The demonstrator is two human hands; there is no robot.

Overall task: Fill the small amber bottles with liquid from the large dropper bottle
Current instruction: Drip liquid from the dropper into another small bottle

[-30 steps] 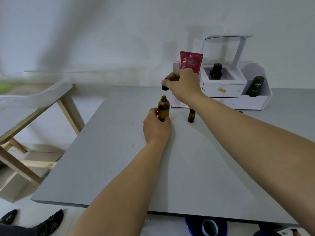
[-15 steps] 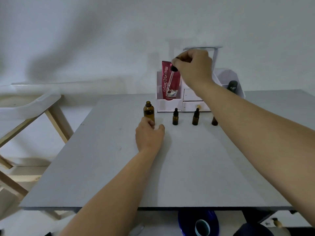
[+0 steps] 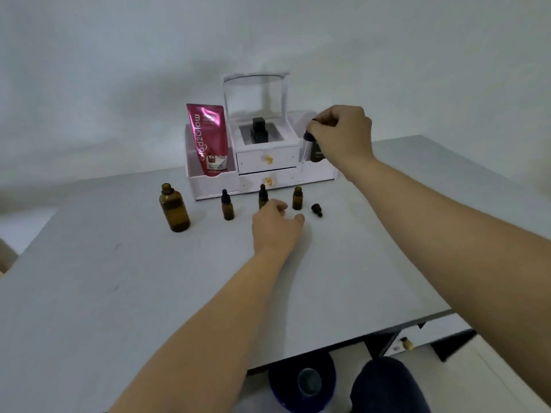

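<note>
Grey surface (image 3: 119, 293) from above; a large amber bottle (image 3: 174, 210) stands uncapped at left; three small amber bottles (image 3: 228, 205) line up beside it; a loose black cap (image 3: 317, 209) lies at the right end; left hand (image 3: 275, 225) rests loosely curled before them; raised right hand (image 3: 343, 132) pinches a dropper (image 3: 306, 144) before a white organiser (image 3: 214, 183).

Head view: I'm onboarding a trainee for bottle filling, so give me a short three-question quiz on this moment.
1. True or false: the large amber bottle stands uncapped.
2. What does the right hand pinch? A) the dropper B) a funnel C) a spoon
3. Fill in: beside the uncapped small bottle lies a loose ___.
Key: 1 true; 2 A; 3 dropper cap.
</note>
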